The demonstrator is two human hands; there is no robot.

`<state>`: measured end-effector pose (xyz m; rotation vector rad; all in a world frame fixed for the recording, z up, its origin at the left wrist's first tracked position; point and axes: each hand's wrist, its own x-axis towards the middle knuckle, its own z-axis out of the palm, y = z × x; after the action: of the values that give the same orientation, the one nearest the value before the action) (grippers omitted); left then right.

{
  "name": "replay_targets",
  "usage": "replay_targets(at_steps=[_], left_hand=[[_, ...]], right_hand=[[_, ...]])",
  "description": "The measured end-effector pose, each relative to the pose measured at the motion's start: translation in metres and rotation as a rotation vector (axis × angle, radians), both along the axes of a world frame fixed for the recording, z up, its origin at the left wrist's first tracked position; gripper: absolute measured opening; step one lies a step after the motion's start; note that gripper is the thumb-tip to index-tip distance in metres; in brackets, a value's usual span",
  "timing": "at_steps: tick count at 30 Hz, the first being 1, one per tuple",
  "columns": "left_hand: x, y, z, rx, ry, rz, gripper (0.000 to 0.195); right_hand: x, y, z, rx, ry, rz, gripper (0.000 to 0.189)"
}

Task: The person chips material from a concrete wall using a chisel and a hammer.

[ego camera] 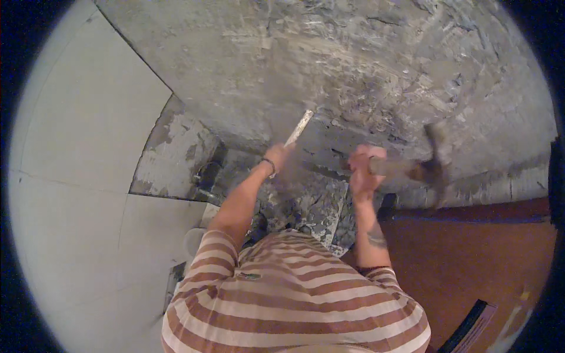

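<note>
My left hand (277,154) grips a dust-whitened chisel (301,126), its far end pointing up at the rough wall (353,84). The chisel's tip appears to meet the wall surface. On the right, my right hand (364,167) is closed round the handle of a hammer (430,170). Motion blurs the hammer's head, which points to the right, away from the chisel. Grey mortar on the wall is chipped and uneven in front of both hands.
Smooth large tiles (79,101) cover the left wall, ending at a bare mortar patch (170,150). Broken rubble (309,207) lies on the floor below my hands. A brown door or panel (476,260) stands at the right. A round white object (194,240) sits beside my left arm.
</note>
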<state>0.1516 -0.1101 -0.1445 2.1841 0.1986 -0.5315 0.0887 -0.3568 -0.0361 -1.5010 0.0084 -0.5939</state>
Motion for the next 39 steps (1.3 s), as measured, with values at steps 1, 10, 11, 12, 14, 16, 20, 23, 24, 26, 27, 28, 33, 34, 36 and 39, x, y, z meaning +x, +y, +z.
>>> replay_targets(at_steps=[1, 10, 11, 12, 14, 16, 20, 23, 24, 26, 27, 28, 33, 34, 36, 39], left_hand=[[0.003, 0.000, 0.003, 0.040, 0.034, -0.010, 0.069], [0.006, 0.013, 0.046, 0.108, 0.065, -0.382, 0.065], [-0.003, 0.020, 0.055, 0.245, -0.081, -0.503, 0.065], [-0.020, 0.029, 0.045, 0.169, -0.209, -0.380, 0.061], [-0.015, 0.056, 0.014, 0.085, -0.352, -0.262, 0.058], [-0.007, 0.085, -0.020, 0.198, -0.286, -0.137, 0.059], [0.008, 0.109, -0.023, 0.138, -0.171, -0.083, 0.060], [0.020, 0.131, -0.040, 0.061, -0.239, -0.163, 0.064], [0.022, 0.129, -0.038, 0.065, -0.244, -0.144, 0.065], [0.019, 0.133, -0.033, 0.068, -0.239, -0.126, 0.067], [0.021, 0.135, -0.031, 0.013, -0.228, -0.140, 0.067], [0.023, 0.137, -0.030, -0.040, -0.216, -0.152, 0.067], [0.026, 0.139, -0.036, -0.120, -0.350, -0.191, 0.060], [0.027, 0.127, -0.028, -0.147, -0.424, -0.256, 0.059], [0.032, 0.117, -0.050, -0.123, -0.424, -0.283, 0.054], [0.040, 0.124, -0.046, -0.183, -0.415, -0.187, 0.050]], right_hand=[[0.006, 0.008, -0.019, -0.013, -0.115, -0.032, 0.020], [-0.026, 0.016, -0.071, -0.428, 0.510, 0.053, 0.027], [-0.028, 0.019, -0.063, -0.343, 0.516, 0.080, 0.027], [-0.032, 0.024, -0.048, -0.331, 0.643, 0.092, 0.028], [-0.032, 0.044, -0.030, -0.353, 0.612, 0.082, 0.027], [-0.042, 0.067, -0.017, -0.376, 0.604, 0.070, 0.027], [-0.051, 0.103, -0.004, -0.196, 0.649, 0.019, 0.023], [-0.052, 0.134, 0.019, -0.167, 0.545, -0.021, 0.021], [-0.054, 0.142, 0.034, -0.143, 0.494, -0.047, 0.021], [-0.062, 0.164, 0.074, -0.141, 0.440, -0.066, 0.025], [-0.063, 0.171, 0.084, -0.135, 0.375, -0.080, 0.030], [-0.063, 0.177, 0.083, -0.072, 0.194, -0.038, 0.020], [-0.023, 0.199, 0.005, -0.438, 0.172, -0.253, 0.019], [-0.008, 0.183, -0.035, -0.504, 0.307, -0.128, 0.019], [0.014, 0.174, -0.086, -0.684, 0.593, -0.152, 0.021], [0.010, 0.187, -0.044, -0.524, 0.507, -0.124, 0.021]])
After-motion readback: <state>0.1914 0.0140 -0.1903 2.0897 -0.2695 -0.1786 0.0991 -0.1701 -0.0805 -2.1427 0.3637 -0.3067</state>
